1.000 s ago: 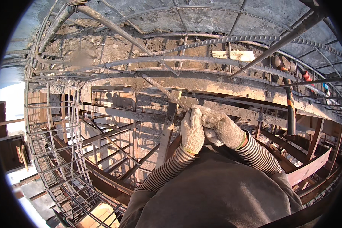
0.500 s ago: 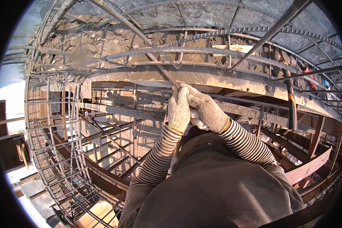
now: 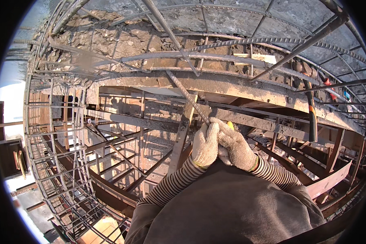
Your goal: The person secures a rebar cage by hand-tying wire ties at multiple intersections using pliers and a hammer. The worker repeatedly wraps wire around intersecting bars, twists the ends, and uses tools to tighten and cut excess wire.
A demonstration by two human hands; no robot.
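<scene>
Ribbed bar (image 3: 189,98) slants lengthwise up-left, gripped by left hand (image 3: 204,147) and right hand (image 3: 239,146).

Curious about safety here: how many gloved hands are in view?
2: left hand and right hand, together at the near end of the ribbed bar. No others visible.

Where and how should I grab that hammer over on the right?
Probably by the lower end of its handle, with the right hand, from your near side: it juts past the ledge's edge toward you, while the head lies back among bars.
</scene>
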